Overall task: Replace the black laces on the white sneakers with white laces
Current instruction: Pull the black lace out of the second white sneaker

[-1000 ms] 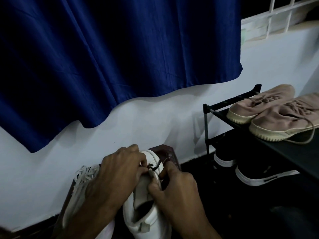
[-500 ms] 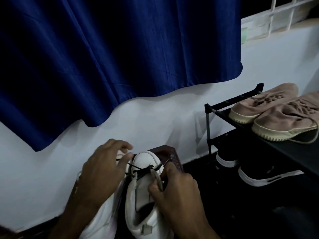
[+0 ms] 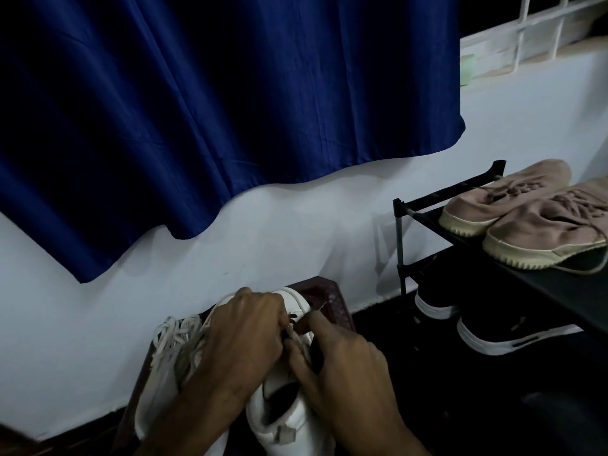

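Note:
Two white sneakers stand on a dark reddish stool by the wall. The right sneaker points away from me, with a short piece of black lace showing near its toe. My left hand lies over its front, fingers pinched at that lace. My right hand grips the sneaker's right side, thumb near the eyelets. The left sneaker is laced with white laces and is partly hidden by my left arm.
A dark blue curtain hangs over the white wall. To the right stands a black shoe rack with a pair of pink sneakers on top and black shoes below. The floor is dark.
My left hand had swung out to the left with the black lace, then came back over the right sneaker's front. The right hand has stayed on the sneaker's side.

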Motion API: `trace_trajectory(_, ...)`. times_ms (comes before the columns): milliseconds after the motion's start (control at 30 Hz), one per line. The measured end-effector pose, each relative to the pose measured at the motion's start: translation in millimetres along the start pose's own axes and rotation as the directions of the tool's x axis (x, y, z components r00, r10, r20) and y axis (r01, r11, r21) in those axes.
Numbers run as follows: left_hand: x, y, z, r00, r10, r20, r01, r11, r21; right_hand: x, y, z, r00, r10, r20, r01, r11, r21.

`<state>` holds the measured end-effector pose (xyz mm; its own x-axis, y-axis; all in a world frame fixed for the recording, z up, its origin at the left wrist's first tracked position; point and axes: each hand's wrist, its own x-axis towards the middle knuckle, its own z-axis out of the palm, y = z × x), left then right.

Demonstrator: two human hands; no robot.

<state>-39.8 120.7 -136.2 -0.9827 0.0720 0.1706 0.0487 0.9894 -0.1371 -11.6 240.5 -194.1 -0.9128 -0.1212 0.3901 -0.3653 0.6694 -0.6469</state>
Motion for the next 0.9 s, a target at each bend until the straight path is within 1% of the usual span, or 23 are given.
trace_trajectory(67, -0.2, -2.0, -2.8, 0.999, -0.024, 0.026, 0.025, 0.999, -0.036, 0.2, -1.5, -5.7, 0.997, -0.039, 0.059, 0.039, 0.999, 0.0)
trace_trajectory(133, 0.9, -4.2, -5.3, 0.997, -0.044, 0.056, 0.046, 0.998, -0.035, 2.0, 1.5, -11.4, 0.988, -0.025, 0.151, 0.026, 1.0, -0.003)
trace_trajectory(233, 8.6, -13.4, -12.8, 0.993, -0.088, 0.075, 0.094, 0.993, -0.076, 5.1, -1.7, -17.5, 0.977, -0.016, 0.215, 0.027, 0.999, -0.047)
trace_trajectory(300, 17.7, -25.5, -23.2, 0.992, -0.127, 0.024, 0.129, 0.988, -0.087, 5.5, -7.8, -19.1, 0.966, -0.01, 0.258, 0.032, 0.996, -0.085)
trace_trajectory(367, 22.8, -40.8, -31.9, 0.981, -0.179, -0.07, 0.173, 0.981, -0.086, 5.8, -8.1, -18.9, 0.963, -0.008, 0.268, 0.038, 0.994, -0.105)
trace_trajectory(467, 15.6, -55.3, -29.6, 0.966, -0.242, -0.086, 0.236, 0.969, -0.076, 2.5, -5.4, -17.0, 0.964, 0.008, 0.266, 0.009, 0.998, -0.065)
trace_trajectory(533, 8.1, -54.5, -20.5, 0.974, -0.181, -0.134, 0.18, 0.984, -0.017, -1.3, -2.7, -13.7, 0.967, 0.036, 0.251, -0.04, 0.999, 0.011)
trace_trajectory(567, 5.7, -51.9, -17.3, 0.978, -0.12, -0.17, 0.12, 0.993, -0.015, -1.9, -0.9, -12.0, 0.969, 0.068, 0.238, -0.085, 0.994, 0.062)
trace_trajectory(600, 3.3, -47.3, -17.5, 0.984, -0.061, -0.167, 0.057, 0.998, -0.027, -1.9, 1.3, -10.4, 0.968, 0.106, 0.226, -0.134, 0.985, 0.113)
trace_trajectory(633, 2.0, -42.3, -18.6, 0.992, -0.004, -0.126, -0.004, 0.998, -0.062, -1.3, 3.4, -8.4, 0.966, 0.139, 0.219, -0.175, 0.972, 0.154)
trace_trajectory(667, 1.7, -38.2, -19.3, 0.998, 0.042, -0.053, -0.048, 0.993, -0.108, -0.6, 4.9, -6.3, 0.961, 0.167, 0.22, -0.209, 0.961, 0.182)
trace_trajectory(733, 1.3, -28.7, -16.8, 0.993, 0.085, 0.08, -0.071, 0.984, -0.163, 0.0, 6.9, -2.7, 0.955, 0.196, 0.222, -0.245, 0.944, 0.222)
trace_trajectory(767, 1.3, -25.0, -14.3, 0.99, 0.094, 0.107, -0.078, 0.987, -0.14, 0.1, 8.0, -1.0, 0.955, 0.204, 0.217, -0.254, 0.938, 0.236)
trace_trajectory(800, 1.6, -21.5, -12.0, 0.99, 0.098, 0.104, -0.09, 0.992, -0.085, -0.3, 8.7, 0.0, 0.953, 0.209, 0.218, -0.261, 0.933, 0.248)
trace_trajectory(900, 4.2, -14.5, -9.6, 0.991, 0.097, 0.095, -0.108, 0.987, 0.118, -0.2, 8.7, 1.2, 0.952, 0.211, 0.224, -0.272, 0.917, 0.291)
